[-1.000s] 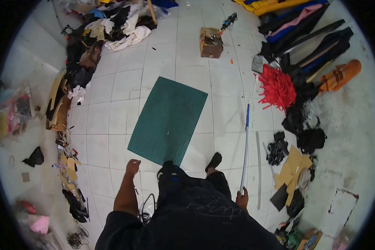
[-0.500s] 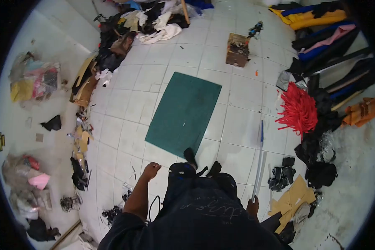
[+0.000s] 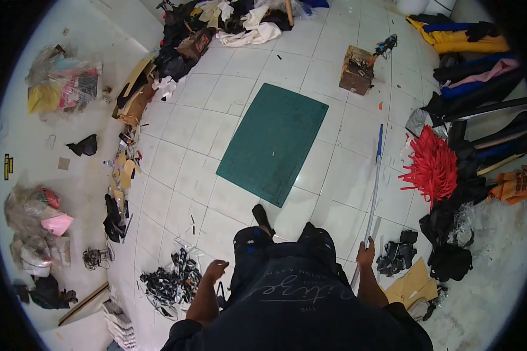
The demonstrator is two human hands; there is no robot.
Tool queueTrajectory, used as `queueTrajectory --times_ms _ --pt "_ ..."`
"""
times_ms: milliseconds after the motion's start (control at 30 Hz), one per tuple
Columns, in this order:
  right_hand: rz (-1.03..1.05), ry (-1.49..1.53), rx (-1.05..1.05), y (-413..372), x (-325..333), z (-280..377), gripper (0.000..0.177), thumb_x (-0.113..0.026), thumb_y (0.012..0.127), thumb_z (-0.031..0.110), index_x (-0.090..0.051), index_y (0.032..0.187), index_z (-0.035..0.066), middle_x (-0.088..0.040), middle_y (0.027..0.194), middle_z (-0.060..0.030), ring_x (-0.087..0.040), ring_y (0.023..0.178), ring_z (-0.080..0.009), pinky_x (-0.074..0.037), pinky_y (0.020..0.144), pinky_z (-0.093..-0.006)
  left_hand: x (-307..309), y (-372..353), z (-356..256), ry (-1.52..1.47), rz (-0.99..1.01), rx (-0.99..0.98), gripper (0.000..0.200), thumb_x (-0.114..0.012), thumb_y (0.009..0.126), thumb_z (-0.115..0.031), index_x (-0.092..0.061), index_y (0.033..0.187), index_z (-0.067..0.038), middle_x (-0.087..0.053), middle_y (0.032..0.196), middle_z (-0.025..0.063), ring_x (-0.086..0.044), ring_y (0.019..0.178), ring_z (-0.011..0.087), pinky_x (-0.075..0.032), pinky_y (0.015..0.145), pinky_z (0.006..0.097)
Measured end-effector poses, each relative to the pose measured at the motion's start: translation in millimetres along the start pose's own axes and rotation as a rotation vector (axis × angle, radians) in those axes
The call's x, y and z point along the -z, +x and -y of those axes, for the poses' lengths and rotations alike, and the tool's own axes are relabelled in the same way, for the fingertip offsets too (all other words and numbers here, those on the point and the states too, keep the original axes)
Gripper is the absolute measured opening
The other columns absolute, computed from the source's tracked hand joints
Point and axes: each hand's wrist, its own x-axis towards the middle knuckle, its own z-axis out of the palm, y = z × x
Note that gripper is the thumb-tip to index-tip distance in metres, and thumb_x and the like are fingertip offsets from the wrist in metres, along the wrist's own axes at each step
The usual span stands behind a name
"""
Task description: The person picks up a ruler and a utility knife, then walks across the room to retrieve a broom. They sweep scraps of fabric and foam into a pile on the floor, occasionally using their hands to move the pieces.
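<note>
My right hand (image 3: 366,254) is wrapped round a long grey pole (image 3: 372,199) with a blue end (image 3: 380,143). The pole runs forward over the white tiles on my right, and its rear part passes behind my arm. At my left side, my left hand (image 3: 217,269) hangs with its fingers loosely curled and no object showing in them. Close by it on the floor lies a heap of black and grey scraps (image 3: 173,279). Ahead of my feet a green cutting mat (image 3: 273,143) lies flat on the tiles.
Red strips (image 3: 430,164) are piled at the right, near rolls of fabric (image 3: 480,88). Black pieces (image 3: 397,253) and tan sheets (image 3: 413,282) lie beside my right arm. A wooden box (image 3: 356,70) stands beyond the mat. Clothes (image 3: 249,35) and cardboard (image 3: 136,93) line the far left.
My right hand has moved forward with the pole, whose blue end now reaches further ahead. My feet have shifted apart. The mat and floor appear slightly higher and the mat further right.
</note>
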Motion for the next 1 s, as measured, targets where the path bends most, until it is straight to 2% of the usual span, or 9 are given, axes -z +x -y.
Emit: queueTrajectory --times_ms 200,333,433,533,733,767,867,900,1000 --pt "0.007 -0.091 0.112 -16.7 -28.8 26.9 0.044 -0.051 0.082 0.019 -0.043 0.123 0.004 -0.053 0.056 -0.0104 -0.050 0.044 -0.0179 -0.041 0.046 -0.0334 47.9 32.6 -21.2 -0.096 -0.086 -0.127 0.040 -0.063 0.079 -0.028 -0.056 0.102 0.003 -0.061 0.080 0.0123 -0.055 0.065 0.0165 -0.046 0.062 0.0294" --pt "0.040 -0.161 0.056 -61.3 -44.4 93.6 0.048 -0.052 0.080 0.021 -0.043 0.121 -0.002 -0.060 0.086 -0.0207 -0.057 0.063 -0.0236 -0.046 0.065 -0.0357 110.9 72.5 -33.8 -0.196 -0.089 -0.253 0.040 -0.062 0.079 -0.030 -0.055 0.102 0.002 -0.060 0.085 0.0102 -0.055 0.071 0.0152 -0.045 0.062 0.0281" --pt "-0.161 -0.292 0.317 -86.9 -91.2 100.8 0.048 -0.052 0.080 0.020 -0.043 0.122 0.000 -0.060 0.074 -0.0166 -0.056 0.056 -0.0219 -0.046 0.057 -0.0340 163.3 95.9 -24.8 -0.170 -0.063 -0.278 0.040 -0.060 0.080 -0.032 -0.054 0.106 -0.002 -0.060 0.089 0.0093 -0.056 0.072 0.0168 -0.043 0.059 0.0286" --pt "0.098 -0.086 -0.218 -122.3 -120.7 158.9 0.048 -0.052 0.081 0.023 -0.043 0.123 0.001 -0.059 0.095 -0.0235 -0.061 0.073 -0.0299 -0.046 0.071 -0.0385 225.7 112.8 -14.7 -0.208 -0.107 -0.215 0.038 -0.063 0.079 -0.029 -0.056 0.100 0.002 -0.061 0.083 0.0105 -0.055 0.068 0.0145 -0.045 0.062 0.0277" --pt "0.113 0.008 -0.358 -171.7 -152.8 234.5 0.047 -0.052 0.081 0.023 -0.043 0.123 0.002 -0.061 0.074 -0.0185 -0.061 0.068 -0.0266 -0.047 0.067 -0.0374 330.8 186.5 53.8 -0.347 -0.171 -0.067 0.030 -0.059 0.080 -0.028 -0.058 0.097 -0.003 -0.056 0.073 0.0070 -0.050 0.054 0.0121 -0.038 0.041 0.0263" --pt "0.118 0.015 -0.362 -174.3 -150.8 248.3 0.047 -0.052 0.081 0.024 -0.044 0.122 0.003 -0.061 0.069 -0.0186 -0.061 0.067 -0.0292 -0.047 0.065 -0.0375 344.5 194.0 55.2 -0.287 -0.103 -0.011 0.032 -0.056 0.081 -0.033 -0.055 0.102 -0.008 -0.055 0.081 0.0035 -0.053 0.068 0.0164 -0.042 0.054 0.0336" --pt "0.054 -0.036 -0.098 -159.7 -165.0 222.0 0.046 -0.051 0.083 0.018 -0.040 0.126 0.006 -0.051 0.052 -0.0089 -0.047 0.039 -0.0162 -0.039 0.038 -0.0319 346.9 193.7 49.0 -0.382 -0.169 -0.056 0.029 -0.054 0.081 -0.032 -0.055 0.099 -0.009 -0.055 0.083 0.0032 -0.053 0.069 0.0167 -0.042 0.058 0.0330" --pt "0.049 -0.108 -0.116 -168.9 -153.0 266.2 0.046 -0.052 0.082 0.024 -0.045 0.122 0.004 -0.062 0.077 -0.0217 -0.061 0.072 -0.0326 -0.047 0.068 -0.0390 345.6 192.7 47.5 -0.454 -0.112 -0.096 0.026 -0.054 0.081 -0.030 -0.054 0.098 -0.010 -0.054 0.082 0.0031 -0.053 0.069 0.0166 -0.042 0.060 0.0323" --pt "0.077 -0.090 -0.147 -154.2 -168.3 286.1 0.046 -0.051 0.082 0.023 -0.044 0.123 0.004 -0.058 0.100 -0.0250 -0.060 0.084 -0.0347 -0.046 0.079 -0.0386 327.3 190.2 50.9 -0.575 -0.064 -0.079 0.030 -0.052 0.082 -0.027 -0.055 0.103 -0.006 -0.057 0.090 0.0068 -0.056 0.068 0.0177 -0.044 0.054 0.0301"
